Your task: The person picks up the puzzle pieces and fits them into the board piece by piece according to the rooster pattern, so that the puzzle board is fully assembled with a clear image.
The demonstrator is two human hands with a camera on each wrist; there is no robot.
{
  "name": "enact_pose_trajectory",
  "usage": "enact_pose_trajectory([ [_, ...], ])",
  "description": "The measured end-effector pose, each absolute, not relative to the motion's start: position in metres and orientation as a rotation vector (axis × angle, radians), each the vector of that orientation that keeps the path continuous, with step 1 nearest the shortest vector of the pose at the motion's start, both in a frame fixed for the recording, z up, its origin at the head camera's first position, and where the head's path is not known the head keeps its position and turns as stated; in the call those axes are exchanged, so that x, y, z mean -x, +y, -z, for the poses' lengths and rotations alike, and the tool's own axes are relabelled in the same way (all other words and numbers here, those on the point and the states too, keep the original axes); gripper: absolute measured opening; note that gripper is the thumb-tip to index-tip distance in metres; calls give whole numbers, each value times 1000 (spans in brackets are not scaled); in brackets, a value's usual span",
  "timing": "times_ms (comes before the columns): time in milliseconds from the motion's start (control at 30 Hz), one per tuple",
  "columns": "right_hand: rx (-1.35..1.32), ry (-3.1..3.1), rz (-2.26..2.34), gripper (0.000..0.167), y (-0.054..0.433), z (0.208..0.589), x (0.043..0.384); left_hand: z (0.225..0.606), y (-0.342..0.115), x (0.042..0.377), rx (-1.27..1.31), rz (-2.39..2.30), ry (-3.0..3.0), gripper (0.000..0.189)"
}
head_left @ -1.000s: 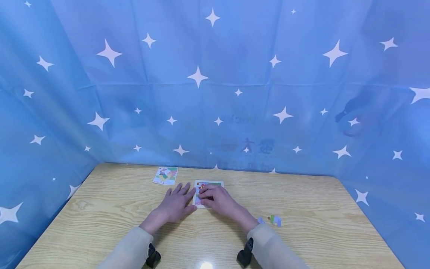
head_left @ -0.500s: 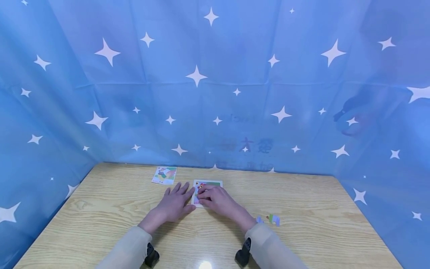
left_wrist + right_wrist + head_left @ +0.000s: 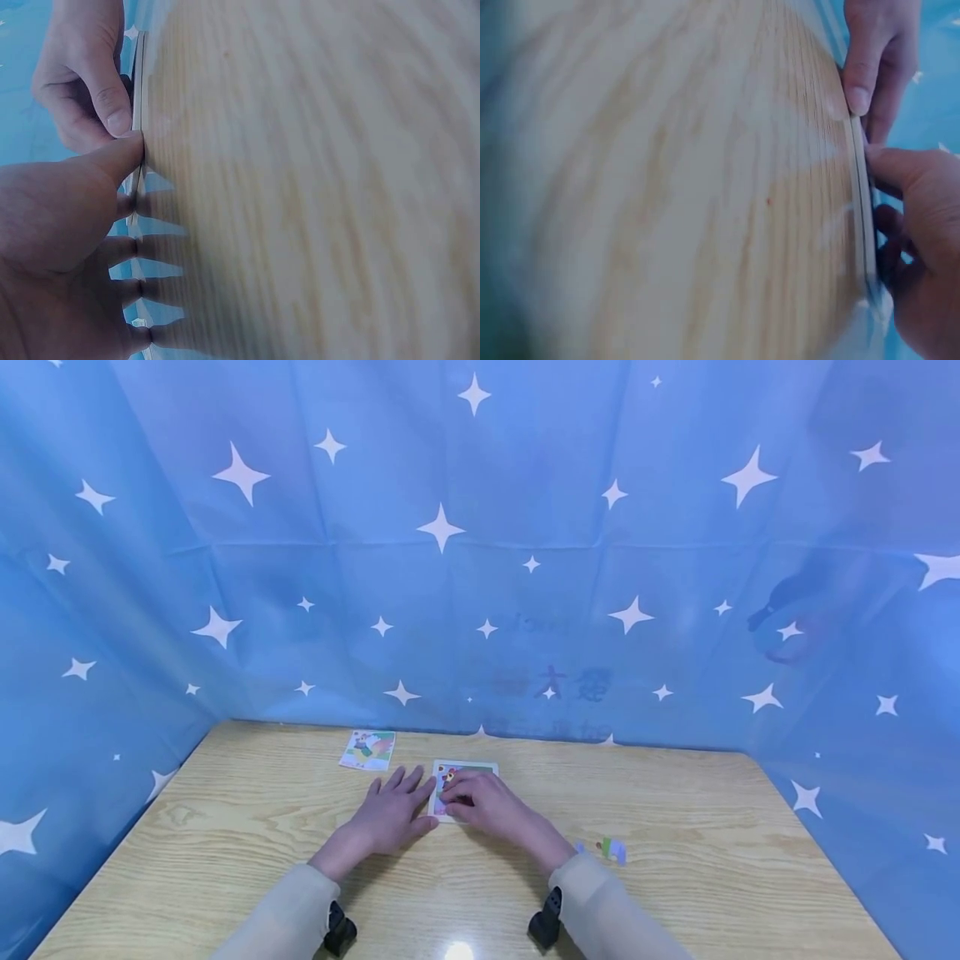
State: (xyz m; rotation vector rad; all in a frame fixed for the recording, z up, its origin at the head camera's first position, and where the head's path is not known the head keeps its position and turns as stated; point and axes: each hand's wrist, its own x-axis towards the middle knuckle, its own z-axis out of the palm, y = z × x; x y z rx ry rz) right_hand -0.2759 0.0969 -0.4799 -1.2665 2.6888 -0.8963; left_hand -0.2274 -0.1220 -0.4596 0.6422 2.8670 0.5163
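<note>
A small white-framed picture board, which looks like a tray puzzle, lies flat mid-table in the head view. My left hand rests beside it with fingers spread; in the left wrist view its thumb touches the board's edge. Over the board's middle is my right hand, fingers bent and thumb and fingertips close together on the picture. Whether they pinch a piece is hidden. Seen from the right wrist, its thumb sits at the board's edge near the left hand.
Loose coloured pieces lie right of the right forearm, one partly hidden by it. A square picture card lies at the back left of the wooden table. Behind hangs a blue curtain with white stars.
Both hands keep nearly the same places on and beside the board. The head view shifts very slightly; nothing else visibly moves.
</note>
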Motion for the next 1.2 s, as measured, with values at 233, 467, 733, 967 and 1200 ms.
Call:
enact_pose_trajectory([
  [233,1030,2678,1037,28,96,487,275,457,-121,225,-639,-527,2868,63],
  [467,919,2677,1042,29,92,482,273,456,-121,224,-640,-523,2871,64],
  [733,794,2613,1129,19,85,475,275,456,-121,224,-629,-535,2867,64],
  [967,701,2541,1306,13,80,473,274,457,-121,225,-627,-525,2869,64],
  [1200,559,2530,1362,9,82,470,275,457,-120,225,-626,-535,2867,63],
])
